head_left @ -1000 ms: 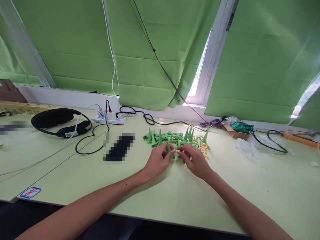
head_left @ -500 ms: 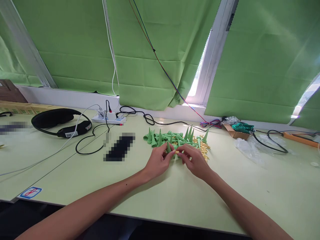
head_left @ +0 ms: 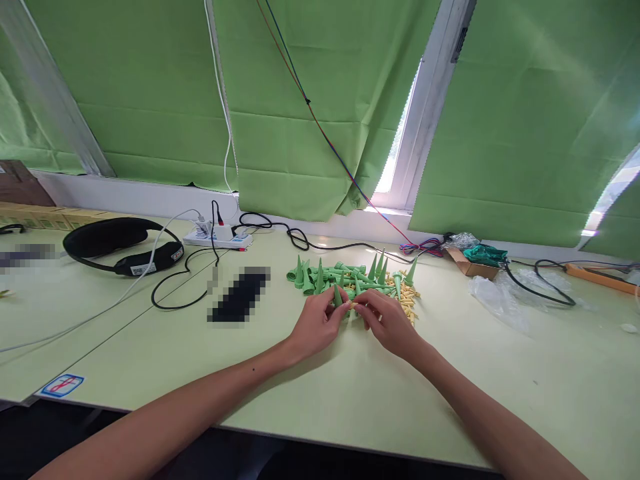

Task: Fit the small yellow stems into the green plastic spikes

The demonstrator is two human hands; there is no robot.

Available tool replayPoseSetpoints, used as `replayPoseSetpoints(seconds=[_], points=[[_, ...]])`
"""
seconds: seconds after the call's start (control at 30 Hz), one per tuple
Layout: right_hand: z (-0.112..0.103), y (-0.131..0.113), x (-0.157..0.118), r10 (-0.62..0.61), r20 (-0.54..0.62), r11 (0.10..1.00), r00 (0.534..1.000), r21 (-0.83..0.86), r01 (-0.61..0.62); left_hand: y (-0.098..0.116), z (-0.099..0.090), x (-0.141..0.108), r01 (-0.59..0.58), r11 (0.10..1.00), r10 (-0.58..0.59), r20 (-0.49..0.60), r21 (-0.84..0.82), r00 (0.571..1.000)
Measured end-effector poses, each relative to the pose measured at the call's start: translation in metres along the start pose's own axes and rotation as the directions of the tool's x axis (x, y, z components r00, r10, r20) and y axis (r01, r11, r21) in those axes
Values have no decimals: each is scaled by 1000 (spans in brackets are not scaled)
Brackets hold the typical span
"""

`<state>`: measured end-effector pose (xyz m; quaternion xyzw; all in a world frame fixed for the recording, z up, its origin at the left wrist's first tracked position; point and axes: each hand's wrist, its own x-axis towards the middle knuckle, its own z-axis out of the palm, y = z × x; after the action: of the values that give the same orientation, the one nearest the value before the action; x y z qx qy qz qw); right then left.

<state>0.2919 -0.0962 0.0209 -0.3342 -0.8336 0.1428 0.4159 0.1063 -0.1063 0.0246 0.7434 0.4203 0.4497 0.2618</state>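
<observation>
My left hand (head_left: 320, 319) is closed around a green plastic cone-shaped spike (head_left: 337, 295), its point facing up between the fingers. My right hand (head_left: 393, 323) pinches a small yellow piece (head_left: 353, 305) right at the fingertips of the left hand. Whether the yellow piece touches the spike is hidden by the fingers. Just beyond both hands spreads a pile of green spikes (head_left: 320, 275), some upright and others lying on their sides. Many small yellow pieces (head_left: 409, 303) lie loose on the right side of that pile.
On the pale table (head_left: 300, 400), a black headband device (head_left: 150, 257) and a power strip (head_left: 220, 238) stand at left. A pixelated dark object (head_left: 240, 297) lies left of the pile. An open cardboard box (head_left: 470, 261), plastic bags (head_left: 497, 300) and black cables (head_left: 540, 290) are at right.
Both hands stay almost in place. The yellow piece shows slightly less between the fingertips, with the right fingers a touch closer to the left hand.
</observation>
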Motion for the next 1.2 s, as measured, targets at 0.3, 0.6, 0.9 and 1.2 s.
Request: replayPoseSetpoints(seconds=[0.3,0.6,0.9,1.2], points=[[1,2,0,27,25,998,999,-56,-26,0,2,-1,-17,1000,18,29,-19,999],[3,3,-1,91,0,992,996,-85,-91,0,2,-1,-21,1000,21,26,8,999],[3,2,-3,58,34,998,998,10,-58,-3,0,1,10,1000,-11,-25,-6,1000],[1,3,-2,43,39,999,998,-33,-41,-3,1,0,-14,1000,14,10,9,1000]])
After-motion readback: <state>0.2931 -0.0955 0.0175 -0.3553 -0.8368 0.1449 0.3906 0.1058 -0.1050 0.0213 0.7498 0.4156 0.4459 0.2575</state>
